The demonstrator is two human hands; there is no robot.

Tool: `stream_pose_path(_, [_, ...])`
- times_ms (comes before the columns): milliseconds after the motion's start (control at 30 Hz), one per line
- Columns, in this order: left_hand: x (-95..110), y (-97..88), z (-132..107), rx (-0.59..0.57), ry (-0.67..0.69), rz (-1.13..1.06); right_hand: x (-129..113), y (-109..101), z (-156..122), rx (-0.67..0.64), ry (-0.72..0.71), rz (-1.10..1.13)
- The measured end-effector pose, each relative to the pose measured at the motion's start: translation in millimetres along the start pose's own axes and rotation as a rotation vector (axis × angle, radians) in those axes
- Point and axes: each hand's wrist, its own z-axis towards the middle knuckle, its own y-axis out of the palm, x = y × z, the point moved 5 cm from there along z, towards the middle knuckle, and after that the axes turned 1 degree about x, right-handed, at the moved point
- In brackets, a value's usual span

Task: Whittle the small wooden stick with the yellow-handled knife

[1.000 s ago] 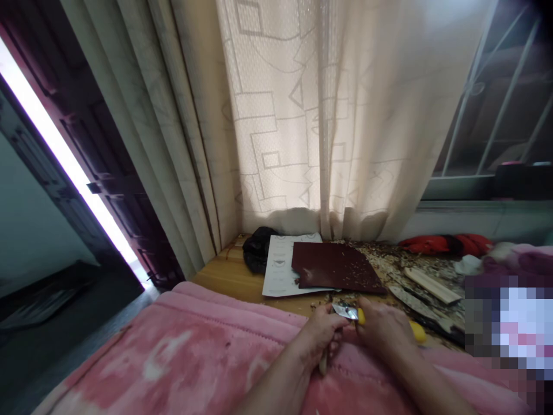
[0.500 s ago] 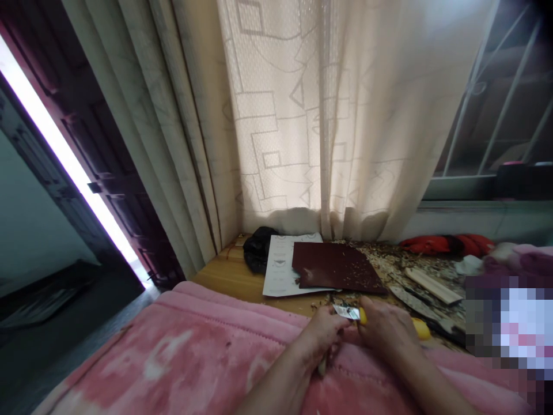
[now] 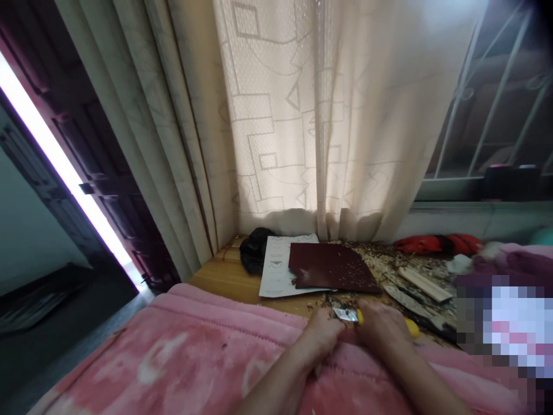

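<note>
Two bare hands work side by side at the bottom centre of the view, over a pink blanket (image 3: 173, 346) that covers the person's lap. The left hand (image 3: 319, 335) has a closed grip on one small pale wood piece (image 3: 317, 372), whose end pokes out below the fist. The right hand (image 3: 380, 329) has a closed grip on one yellow-handled knife (image 3: 360, 316). Its yellow handle shows on both sides of the fingers, and its silver blade points toward the left hand, just touching or just beside it; the exact contact is hidden.

Beyond the hands lies one wooden worktop (image 3: 224, 271), strewn with shavings (image 3: 389, 259). On it are one dark red sheet of sandpaper (image 3: 332, 268), lying partly over one white paper sheet (image 3: 276, 271), and one black bag (image 3: 254, 251) to the left of them. To the right are one pale wood strip (image 3: 419, 283), one long grey blade (image 3: 410, 305) and one red cloth (image 3: 436, 245).

One patterned cream curtain (image 3: 302, 115) hangs behind the worktop, with one dark door (image 3: 86, 167) to the left and one barred window (image 3: 475, 115) to the right. A pixelated patch (image 3: 510, 323) hides the right edge.
</note>
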Motion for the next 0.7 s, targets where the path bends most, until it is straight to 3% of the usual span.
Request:
stream_pose_path(133, [-1.4, -3.6, 5.9, 0.09, 0.164, 0.193, 0.6, -0.4, 0.1, -0.031, 0.029, -0.009])
stream_pose_path(367, [-5.1, -4.5, 7.1, 0.0, 0.284, 0.366, -0.9, -4.6, -0.9, -0.021, -0.008, 0.006])
stream_pose_path(533, [-9.1, -6.7, 9.7, 0.046, 0.27, 0.454, -2.1, -2.8, -1.9, -0.068, 0.036, -0.002])
stream_pose_path(700, [-10.7, -14.0, 8.5, 0.179, 0.216, 0.522, -4.7, 1.1, -4.1, -0.084, 0.07, 0.01])
